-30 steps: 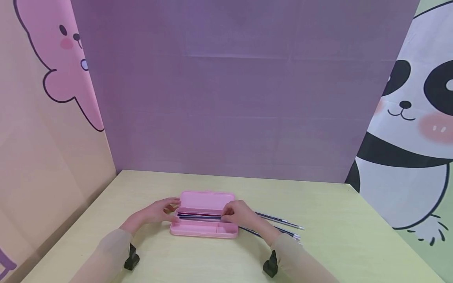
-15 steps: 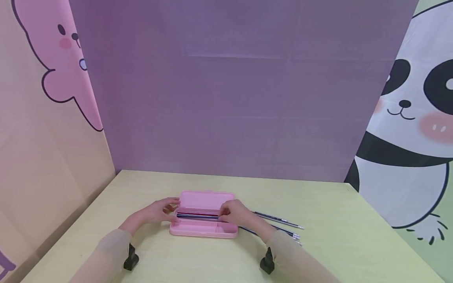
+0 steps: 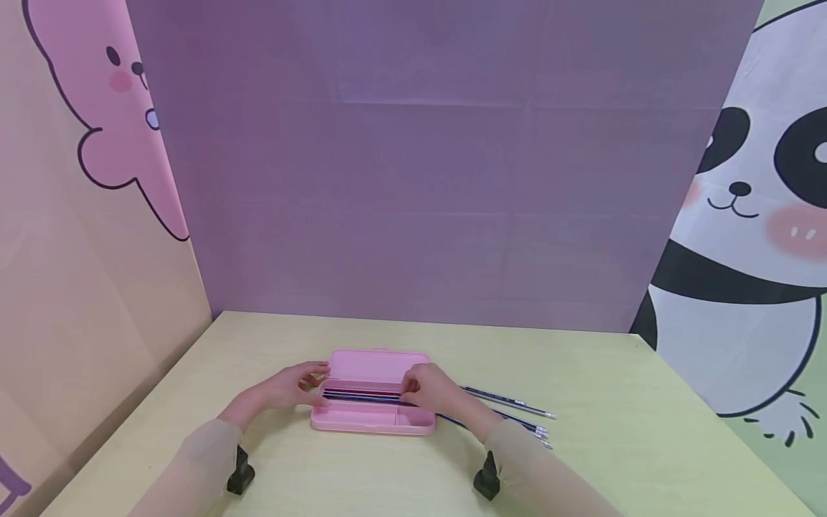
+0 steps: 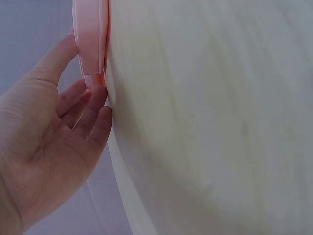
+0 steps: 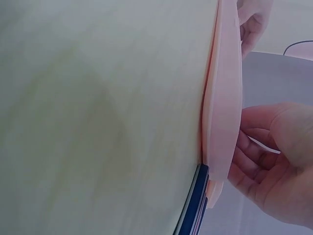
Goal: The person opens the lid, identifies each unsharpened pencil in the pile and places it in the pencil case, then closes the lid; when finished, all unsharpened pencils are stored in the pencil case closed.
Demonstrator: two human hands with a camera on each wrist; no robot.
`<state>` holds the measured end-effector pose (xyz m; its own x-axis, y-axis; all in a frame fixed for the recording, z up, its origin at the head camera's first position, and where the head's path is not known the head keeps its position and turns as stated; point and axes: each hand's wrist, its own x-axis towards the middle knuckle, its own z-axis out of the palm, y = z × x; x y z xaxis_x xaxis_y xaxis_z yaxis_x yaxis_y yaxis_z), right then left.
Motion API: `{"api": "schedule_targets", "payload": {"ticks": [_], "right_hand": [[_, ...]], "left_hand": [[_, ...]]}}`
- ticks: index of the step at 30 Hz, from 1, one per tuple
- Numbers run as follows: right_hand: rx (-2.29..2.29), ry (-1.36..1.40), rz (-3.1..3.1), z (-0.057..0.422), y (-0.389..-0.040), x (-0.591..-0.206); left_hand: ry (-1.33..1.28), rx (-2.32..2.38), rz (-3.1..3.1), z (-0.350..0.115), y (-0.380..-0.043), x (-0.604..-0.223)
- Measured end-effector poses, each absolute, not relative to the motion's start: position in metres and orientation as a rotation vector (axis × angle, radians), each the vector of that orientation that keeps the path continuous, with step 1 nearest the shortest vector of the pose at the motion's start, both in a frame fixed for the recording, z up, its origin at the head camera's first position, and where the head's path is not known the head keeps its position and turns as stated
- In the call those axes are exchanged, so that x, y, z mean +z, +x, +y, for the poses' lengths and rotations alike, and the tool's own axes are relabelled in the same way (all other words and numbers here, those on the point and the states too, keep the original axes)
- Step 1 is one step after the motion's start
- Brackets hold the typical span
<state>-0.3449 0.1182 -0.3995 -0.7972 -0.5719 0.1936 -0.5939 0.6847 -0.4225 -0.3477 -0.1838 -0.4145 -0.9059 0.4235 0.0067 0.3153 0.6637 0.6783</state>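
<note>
An open pink pencil case (image 3: 358, 418) lies on the table with its lid (image 3: 377, 365) folded back. Several dark pencils and a red one (image 3: 362, 395) rest lengthwise inside it. My left hand (image 3: 287, 385) holds the case's left end, thumb at the front corner and fingers by the lid; the left wrist view shows the thumb on the pink wall (image 4: 90, 36). Over the case's right part, my right hand (image 3: 434, 390) pinches the right end of a pencil between thumb and fingers. The fingertips are partly hidden behind the case wall (image 5: 227, 98) in the right wrist view.
Several more dark pencils (image 3: 510, 400) with white ends lie on the table (image 3: 362, 474) to the right of the case, partly under my right forearm. A purple panel (image 3: 420, 179) stands behind the table. Printed cartoon walls flank it.
My right hand has shifted slightly left over the case and then stayed nearly still. The dark pencils inside sit a little differently under its fingers. The left hand keeps its place.
</note>
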Motion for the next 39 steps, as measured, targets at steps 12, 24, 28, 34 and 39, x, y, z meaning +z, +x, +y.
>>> {"api": "schedule_targets", "payload": {"ticks": [12, 24, 28, 34, 39], "right_hand": [[0.863, 0.921, -2.844, 0.128, -0.342, -0.393], [0.875, 0.862, -2.812, 0.145, -0.341, -0.389], [0.888, 0.859, -2.799, 0.153, -0.337, -0.387], [0.887, 0.863, -2.773, 0.165, -0.331, -0.385], [0.87, 0.867, -2.748, 0.177, -0.33, -0.385]], "left_hand": [[0.592, 1.048, 2.738, -0.182, -0.347, -0.412], [0.565, 1.03, 2.743, -0.182, -0.347, -0.413], [0.58, 1.041, 2.739, -0.183, -0.347, -0.413], [0.586, 1.046, 2.737, -0.183, -0.348, -0.414], [0.593, 1.051, 2.738, -0.183, -0.348, -0.414]]}}
